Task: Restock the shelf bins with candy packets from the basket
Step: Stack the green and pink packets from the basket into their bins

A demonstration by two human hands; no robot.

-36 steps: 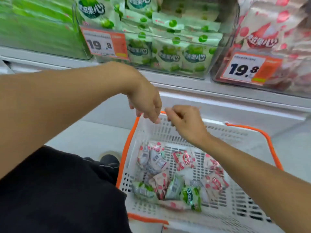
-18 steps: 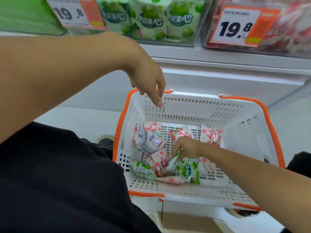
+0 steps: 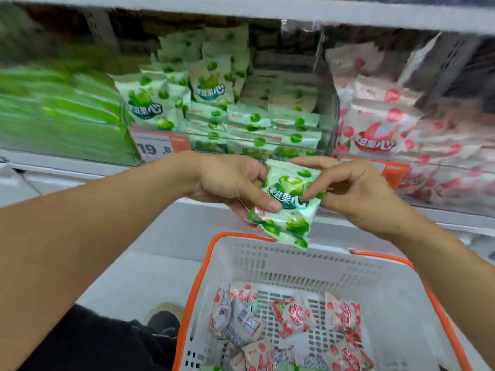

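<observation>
Green candy packet [image 3: 288, 204] now held up between both hands, above the basket's [image 3: 388, 298] far rim and in front of the shelf edge. Half a second ago the right hand [image 3: 356, 191] was down in the basket among the packets and the left hand [image 3: 227, 183] hovered empty over the far rim; both are now raised. Left hand grips the packet's left edge, thumb across the front; right hand pinches its upper right edge with thumb and fingers. Packet front: green fruit pictures on white, Chinese characters 果滋果心 on a dark band. Basket is white plastic mesh with orange rim, holding mostly pink-and-white packets [image 3: 294, 314], some back-up with barcodes showing; a bit of green at the bottom edge. Camera has tilted up since the earlier frame, so more shelf shows. Clear middle bin [image 3: 235, 108] holds matching green packets, same characters legible. Orange price tag [image 3: 158, 145] reads 19.8. Right bin [image 3: 401, 124] holds pink packets with similar characters; its tag [image 3: 393, 172] is partly hidden behind the right hand. Left bin [image 3: 53, 116] is green, blurred.
</observation>
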